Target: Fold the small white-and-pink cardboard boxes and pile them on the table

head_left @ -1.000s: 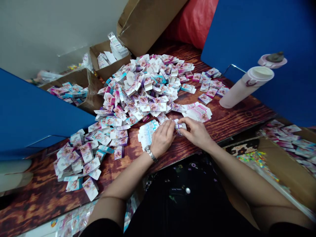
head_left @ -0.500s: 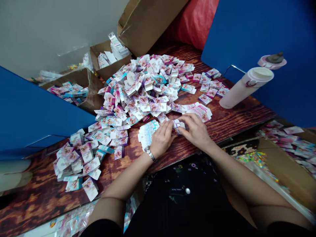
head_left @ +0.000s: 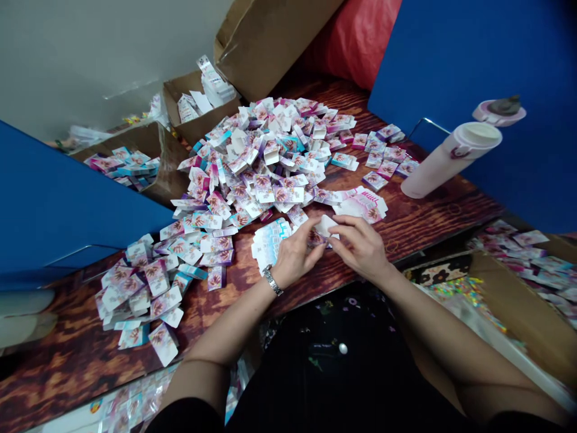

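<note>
Both my hands meet over the wood-grain table (head_left: 428, 222), holding a small folded printed card (head_left: 324, 227) between their fingertips. My left hand (head_left: 297, 254), with a metal wristwatch (head_left: 273, 281) on its wrist, grips the card's near side. My right hand (head_left: 360, 248) pinches it from the right. Just left of my left hand lies a fanned stack of pale blue-and-white cards (head_left: 269, 243). A fanned stack of pink-printed cards (head_left: 363, 205) lies just beyond my right hand. A large heap of similar cards (head_left: 256, 159) spreads beyond both hands.
A second heap of cards (head_left: 148, 285) lies to the left, and a smaller scatter (head_left: 383, 153) to the far right. Cardboard boxes holding cards stand at the back (head_left: 198, 111) and lower right (head_left: 518, 288). A pale pink water bottle (head_left: 451, 161) lies at right, between blue panels (head_left: 473, 78).
The small card between my hands has shifted, and a white flap now shows on top. My fingers have moved around it, and my hands sit slightly differently on it.
</note>
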A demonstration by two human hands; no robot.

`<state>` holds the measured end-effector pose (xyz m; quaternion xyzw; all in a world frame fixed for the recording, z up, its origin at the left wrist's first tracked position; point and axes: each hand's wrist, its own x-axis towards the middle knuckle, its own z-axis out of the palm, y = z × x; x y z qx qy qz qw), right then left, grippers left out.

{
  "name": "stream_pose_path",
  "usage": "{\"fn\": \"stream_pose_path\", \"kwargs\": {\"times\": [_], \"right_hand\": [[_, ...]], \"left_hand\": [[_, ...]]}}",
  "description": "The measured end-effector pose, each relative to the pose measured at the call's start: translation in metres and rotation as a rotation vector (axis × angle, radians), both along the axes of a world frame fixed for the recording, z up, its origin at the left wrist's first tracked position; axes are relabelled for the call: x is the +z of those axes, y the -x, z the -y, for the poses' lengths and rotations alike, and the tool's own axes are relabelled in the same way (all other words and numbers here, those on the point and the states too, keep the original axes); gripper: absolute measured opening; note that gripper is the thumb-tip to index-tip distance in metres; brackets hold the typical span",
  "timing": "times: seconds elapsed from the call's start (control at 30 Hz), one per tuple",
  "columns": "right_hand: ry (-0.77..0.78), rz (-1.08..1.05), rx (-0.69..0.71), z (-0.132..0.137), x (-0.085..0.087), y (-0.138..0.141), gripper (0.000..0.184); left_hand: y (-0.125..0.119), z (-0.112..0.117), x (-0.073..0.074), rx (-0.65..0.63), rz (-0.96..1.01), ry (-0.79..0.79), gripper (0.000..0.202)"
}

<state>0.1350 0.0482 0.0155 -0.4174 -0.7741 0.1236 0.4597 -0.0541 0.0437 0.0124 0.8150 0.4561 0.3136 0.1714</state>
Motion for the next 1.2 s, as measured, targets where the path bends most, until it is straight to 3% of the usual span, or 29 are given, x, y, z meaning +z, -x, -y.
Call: {"fn": "stream_pose_path", "kwargs": {"times": [0.13,0.27,0.5,0.6,0.7,0.8,0.93,1.0,1.1,1.2], "right_hand": [[0.149,-0.025,0.054,0.006,-0.009,0.003,0.02],[0.448,-0.291,0.055,0.004,-0.007,0.006,0.028],[0.73,-0.609,0.125,-0.009,-0.001,0.012,0.028],[0.693,-0.522,0.068,-0.009,0.0,0.013,0.022],[0.515,-0.283,-0.014,-0.001,0.005,0.015,0.015],[0.277,-0.082,-0.061,0.01,0.006,0.021,0.024],[0.039,0.026,-0.065,0.023,-0.007,0.032,0.036],[0.022,0.038,-0.04,0.026,-0.014,0.034,0.038],[0.135,0.008,-0.001,0.02,-0.021,0.027,0.034],[0.27,0.002,0.017,0.002,-0.024,0.011,0.031]], "left_hand": [[0.0,-0.001,-0.002,-0.037,-0.003,0.01,0.039],[0.002,-0.002,-0.002,-0.072,-0.082,-0.007,0.033],[0.0,0.002,-0.003,0.014,-0.172,-0.041,0.056],[-0.002,0.003,-0.007,0.017,-0.188,-0.065,0.06],[-0.003,0.003,-0.009,0.01,-0.196,-0.086,0.061],[-0.003,0.002,-0.007,0.032,-0.231,-0.1,0.064],[-0.004,0.004,-0.008,0.035,-0.237,-0.103,0.067],[-0.004,0.007,-0.012,0.037,-0.244,-0.081,0.067],[0.002,0.003,-0.012,0.032,-0.326,-0.044,0.065],[0.019,-0.019,0.012,0.094,-0.362,-0.125,0.064]]}}
